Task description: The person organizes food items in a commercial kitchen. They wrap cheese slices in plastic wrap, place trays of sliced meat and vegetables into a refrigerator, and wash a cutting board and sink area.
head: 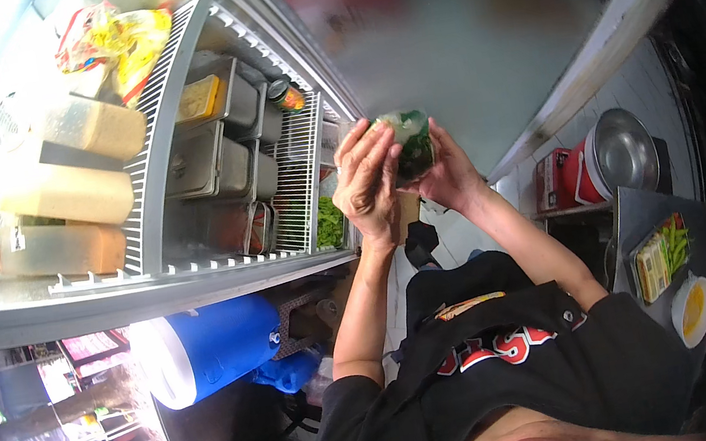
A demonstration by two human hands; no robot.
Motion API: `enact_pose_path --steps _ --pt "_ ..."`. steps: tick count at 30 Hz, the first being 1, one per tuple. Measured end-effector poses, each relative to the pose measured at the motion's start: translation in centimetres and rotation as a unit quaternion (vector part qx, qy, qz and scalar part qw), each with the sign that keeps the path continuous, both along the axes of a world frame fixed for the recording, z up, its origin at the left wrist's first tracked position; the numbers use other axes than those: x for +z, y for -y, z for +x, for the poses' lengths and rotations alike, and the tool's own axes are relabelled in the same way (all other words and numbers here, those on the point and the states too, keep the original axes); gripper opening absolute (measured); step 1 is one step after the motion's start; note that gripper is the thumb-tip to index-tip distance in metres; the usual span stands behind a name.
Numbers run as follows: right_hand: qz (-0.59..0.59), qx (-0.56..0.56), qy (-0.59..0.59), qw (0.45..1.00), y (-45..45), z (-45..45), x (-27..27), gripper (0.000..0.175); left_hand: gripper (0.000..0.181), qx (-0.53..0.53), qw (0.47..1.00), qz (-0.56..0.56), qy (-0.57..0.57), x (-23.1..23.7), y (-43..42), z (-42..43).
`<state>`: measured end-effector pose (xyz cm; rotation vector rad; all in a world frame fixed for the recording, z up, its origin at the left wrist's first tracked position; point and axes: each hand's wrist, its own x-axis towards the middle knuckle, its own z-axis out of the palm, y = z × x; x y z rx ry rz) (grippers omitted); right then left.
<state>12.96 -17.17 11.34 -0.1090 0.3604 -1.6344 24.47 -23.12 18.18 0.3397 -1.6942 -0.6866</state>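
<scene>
Both of my hands hold a small clear container of dark green leafy stuff point(413, 143) in front of the open refrigerator. My left hand point(368, 184) and my right hand point(451, 168) press on its opposite sides. Its underside and exact shape are partly hidden by the fingers. Close by, on the refrigerator's wire shelf point(298, 194), stand steel food pans with lids point(200, 161) and a can point(286, 95). Green lettuce point(329, 220) lies on a lower level near my left wrist.
An upper shelf point(159, 140) holds filled plastic bottles point(65, 195) and a yellow plastic bag point(143, 53). A blue drink cooler point(215, 350) stands beyond my left forearm. At the right are a steel bowl point(623, 149), packed vegetables point(663, 256) and a white bowl point(693, 311).
</scene>
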Motion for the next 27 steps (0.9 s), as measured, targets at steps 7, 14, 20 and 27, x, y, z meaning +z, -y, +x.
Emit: enact_pose_path --steps 7,14,20,27 --pt "-0.065 0.013 0.056 0.996 -0.6 0.7 -1.6 0.066 0.015 -0.039 0.99 0.133 -0.019 1.5 -1.3 -0.2" --pt "0.04 -0.179 -0.219 0.958 -3.1 -2.6 1.6 0.066 0.042 -0.117 0.92 0.326 -0.184 -1.2 0.1 4.0" --pt "0.016 -0.147 -0.311 0.939 -6.2 -4.7 -3.1 0.066 0.075 -0.211 0.87 0.402 0.191 -2.2 -0.4 1.5" --pt "0.11 -0.165 -0.289 0.936 -15.9 -6.7 -5.3 0.06 0.065 -0.386 0.584 0.554 0.451 -9.6 -6.8 -3.7"
